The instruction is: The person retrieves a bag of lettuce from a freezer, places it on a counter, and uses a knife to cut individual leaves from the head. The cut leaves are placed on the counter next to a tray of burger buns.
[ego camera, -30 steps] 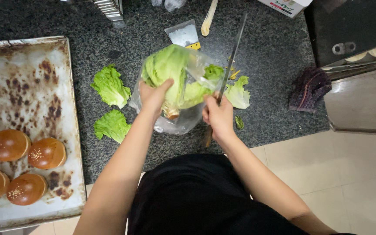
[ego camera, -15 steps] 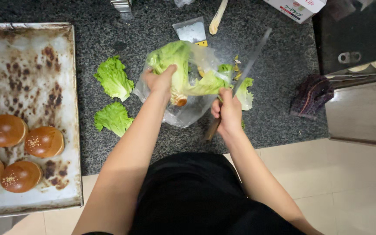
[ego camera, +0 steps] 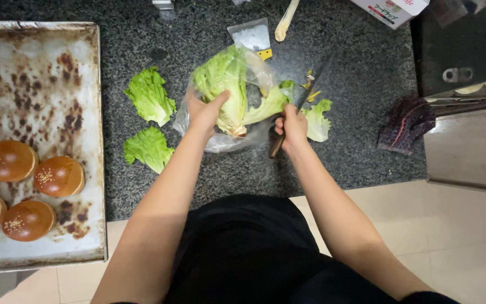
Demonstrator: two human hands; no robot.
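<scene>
A head of green lettuce (ego camera: 226, 84) lies in a clear plastic bag (ego camera: 220, 141) on the dark granite counter (ego camera: 338, 163). My left hand (ego camera: 205, 111) grips the lettuce at its left side. My right hand (ego camera: 291, 126) holds a long knife (ego camera: 305, 98) by its dark handle, and the blade runs up and to the right beside a loose leaf (ego camera: 317, 119). Left of the bag lie two cut lettuce leaves, one higher up (ego camera: 150, 95) and one lower down (ego camera: 148, 147).
A stained metal baking tray (ego camera: 35, 84) at the left carries several browned sesame buns (ego camera: 57, 175). A dark purple cloth (ego camera: 406, 124) lies at the right near a steel shelf. A small white packet (ego camera: 250, 36), a pale utensil (ego camera: 286, 21) and a box corner (ego camera: 392, 10) sit at the back.
My right hand and the knife have moved closer to the lettuce, and the blade now leans more to the right. The left hand has stayed on the lettuce.
</scene>
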